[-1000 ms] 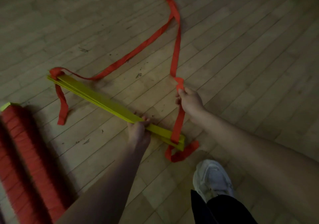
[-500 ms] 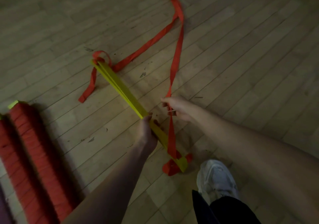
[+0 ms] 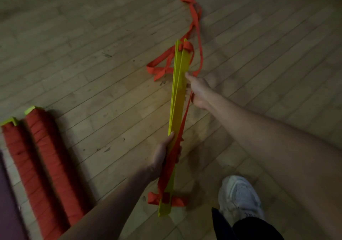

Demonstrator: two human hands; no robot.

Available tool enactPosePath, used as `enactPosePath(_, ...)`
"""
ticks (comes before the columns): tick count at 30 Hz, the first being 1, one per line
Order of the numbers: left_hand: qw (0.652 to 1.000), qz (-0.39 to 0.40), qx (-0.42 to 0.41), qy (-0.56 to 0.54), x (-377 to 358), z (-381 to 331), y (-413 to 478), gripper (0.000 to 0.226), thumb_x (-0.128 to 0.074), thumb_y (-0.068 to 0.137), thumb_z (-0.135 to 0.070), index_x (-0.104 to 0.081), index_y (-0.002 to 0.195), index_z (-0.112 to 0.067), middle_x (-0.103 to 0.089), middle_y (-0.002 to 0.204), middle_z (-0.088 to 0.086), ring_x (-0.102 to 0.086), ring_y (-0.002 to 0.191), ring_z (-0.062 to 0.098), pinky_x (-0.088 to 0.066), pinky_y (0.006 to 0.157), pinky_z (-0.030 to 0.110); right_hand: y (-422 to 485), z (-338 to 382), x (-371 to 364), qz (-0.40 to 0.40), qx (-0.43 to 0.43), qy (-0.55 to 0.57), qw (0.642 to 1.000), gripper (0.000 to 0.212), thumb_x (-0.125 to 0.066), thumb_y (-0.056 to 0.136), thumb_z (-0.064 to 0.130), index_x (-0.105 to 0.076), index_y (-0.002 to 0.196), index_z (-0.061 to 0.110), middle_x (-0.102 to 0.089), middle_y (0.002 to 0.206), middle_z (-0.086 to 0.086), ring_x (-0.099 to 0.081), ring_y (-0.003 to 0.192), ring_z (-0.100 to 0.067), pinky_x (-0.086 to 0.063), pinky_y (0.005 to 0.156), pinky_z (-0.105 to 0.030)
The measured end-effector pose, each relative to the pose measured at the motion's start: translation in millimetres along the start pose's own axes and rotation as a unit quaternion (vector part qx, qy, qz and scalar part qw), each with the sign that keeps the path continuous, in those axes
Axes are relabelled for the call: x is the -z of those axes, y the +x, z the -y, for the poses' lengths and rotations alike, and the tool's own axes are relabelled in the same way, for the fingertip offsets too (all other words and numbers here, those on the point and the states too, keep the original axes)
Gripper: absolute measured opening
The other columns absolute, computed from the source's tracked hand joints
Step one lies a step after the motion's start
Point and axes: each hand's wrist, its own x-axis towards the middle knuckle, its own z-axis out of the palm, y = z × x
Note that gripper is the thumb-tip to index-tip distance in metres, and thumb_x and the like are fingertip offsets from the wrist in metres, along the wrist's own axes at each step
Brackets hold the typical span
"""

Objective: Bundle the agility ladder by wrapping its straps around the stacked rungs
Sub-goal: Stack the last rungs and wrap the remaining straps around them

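A stack of flat yellow rungs (image 3: 178, 99) is lifted above the wooden floor and points away from me. My left hand (image 3: 164, 155) grips the stack near its near end, fingers curled round the rungs and a red strap (image 3: 185, 114) that runs along them. My right hand (image 3: 199, 90) is beside the stack's right edge further up and holds that strap. Short red loops hang at both ends of the stack. The long strap trails off across the floor to the top (image 3: 194, 12).
Two bundled ladders (image 3: 50, 158), wrapped in red strap with yellow rung ends showing, lie on the floor at the left. My white shoe (image 3: 238, 195) and dark trouser leg are at the bottom right. A dark mat edge shows at the far left.
The rung stack has swung from lying slantwise to pointing almost straight away from me and is lifted higher. My right hand has slid up along the strap beside the stack.
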Motion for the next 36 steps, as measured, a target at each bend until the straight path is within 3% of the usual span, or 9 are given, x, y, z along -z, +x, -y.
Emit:
enactPosePath(5, 0.998, 0.036, 0.014, 0.05, 6.8, -5.4, -7.0, 0.055, -0.045, 0.08, -0.057, -0.06, 0.1, -0.009, -0.06, 0.079, 0.007, -0.056, 0.067, 0.018, -0.048, 0.065, 0.03, -1.0, -6.2, -7.6, -0.015, 0.012, 0.031, 0.999, 0.039, -0.045, 0.102, 0.025, -0.048, 0.134, 0.003, -0.058, 0.129, -0.016, -0.056, 0.116, -0.03, -0.046, 0.1, -0.048)
enactPosePath(8, 0.998, 0.025, -0.001, 0.053, 5.7, -28.9, -7.1, 0.066, -0.047, 0.078, -0.063, -0.06, 0.107, -0.005, -0.062, 0.081, 0.008, -0.059, 0.07, 0.02, -0.053, 0.066, 0.032, -5.9, -12.7, -18.0, -0.017, -0.004, 0.056, 0.998, 0.046, -0.046, 0.101, 0.033, -0.045, 0.135, 0.002, -0.057, 0.13, -0.018, -0.057, 0.117, -0.031, -0.051, 0.089, -0.043)
enactPosePath(11, 0.998, -0.027, -0.039, 0.044, 2.9, -61.2, -1.4, 0.058, -0.046, 0.088, -0.057, -0.058, 0.113, -0.006, -0.063, 0.081, 0.009, -0.058, 0.067, 0.02, -0.052, 0.061, 0.031, -12.8, -10.5, -25.3, 0.007, -0.018, 0.085, 0.996, 0.044, -0.044, 0.102, 0.03, -0.046, 0.135, 0.002, -0.058, 0.13, -0.019, -0.06, 0.113, -0.03, -0.053, 0.077, -0.04)
enactPosePath(14, 0.996, -0.039, -0.065, 0.053, 7.0, -80.9, -5.9, 0.044, -0.035, 0.101, -0.047, -0.052, 0.108, -0.008, -0.059, 0.078, 0.009, -0.056, 0.061, 0.018, -0.048, 0.058, 0.031, -21.5, 8.9, -29.8, 0.028, -0.009, 0.12, 0.992, 0.04, -0.044, 0.103, 0.026, -0.05, 0.133, 0.0, -0.059, 0.129, -0.019, -0.058, 0.116, -0.032, -0.051, 0.091, -0.045)
enactPosePath(20, 0.997, 0.015, -0.007, 0.073, 19.8, -87.2, -75.1, 0.045, -0.033, 0.102, -0.043, -0.049, 0.123, -0.006, -0.061, 0.079, 0.01, -0.06, 0.068, 0.021, -0.054, 0.063, 0.034, -62.5, 52.6, -30.3, -0.008, 0.026, 0.17, 0.985, 0.033, -0.045, 0.102, 0.023, -0.055, 0.126, 0.002, -0.066, 0.102, -0.013, -0.065, 0.091, -0.027, -0.055, 0.081, -0.043)
enactPosePath(24, 0.989, 0.035, -0.003, 0.142, 16.9, -84.2, -131.6, 0.05, -0.053, 0.09, -0.054, -0.052, 0.115, -0.011, -0.066, 0.085, 0.015, -0.066, 0.074, 0.029, -0.055, 0.068, 0.039, -109.8, 53.7, -25.6, -0.021, -0.02, 0.154, 0.988, 0.037, -0.047, 0.101, 0.025, -0.049, 0.134, 0.008, -0.057, 0.132, -0.015, -0.058, 0.116, -0.032, -0.046, 0.099, -0.054)
enactPosePath(29, 0.982, -0.007, -0.101, 0.159, -21.3, -104.5, -183.0, 0.027, -0.065, 0.089, -0.024, -0.055, 0.107, -0.007, -0.069, 0.086, 0.017, -0.067, 0.069, 0.029, -0.057, 0.067, 0.04, -185.1, 72.2, -28.0, 0.003, -0.01, 0.167, 0.986, 0.034, -0.045, 0.102, 0.022, -0.05, 0.135, 0.015, -0.06, 0.126, -0.013, -0.061, 0.109, -0.031, -0.051, 0.078, -0.049)
enactPosePath(31, 0.981, -0.035, -0.13, 0.138, -34.7, -114.0, -199.3, 0.024, -0.062, 0.092, -0.028, -0.054, 0.101, -0.007, -0.068, 0.077, 0.016, -0.064, 0.06, 0.028, -0.056, 0.062, 0.039, -214.8, 82.8, -34.2, 0.025, 0.01, 0.15, 0.988, 0.035, -0.047, 0.101, 0.023, -0.048, 0.136, 0.018, -0.061, 0.126, -0.013, -0.063, 0.103, -0.029, -0.052, 0.068, -0.044)
enactPosePath(36, 0.977, -0.068, -0.161, 0.118, -49.6, -135.2, -253.2, 0.033, -0.058, 0.093, -0.041, -0.051, 0.089, -0.009, -0.058, 0.068, 0.011, -0.057, 0.054, 0.022, -0.052, 0.055, 0.034, -284.8, 132.6, -33.3, 0.065, 0.055, 0.166, 0.982, 0.033, -0.058, 0.094, 0.01, -0.057, 0.126, 0.003, -0.065, 0.119, -0.016, -0.066, 0.089, -0.026, -0.055, 0.068, -0.04)
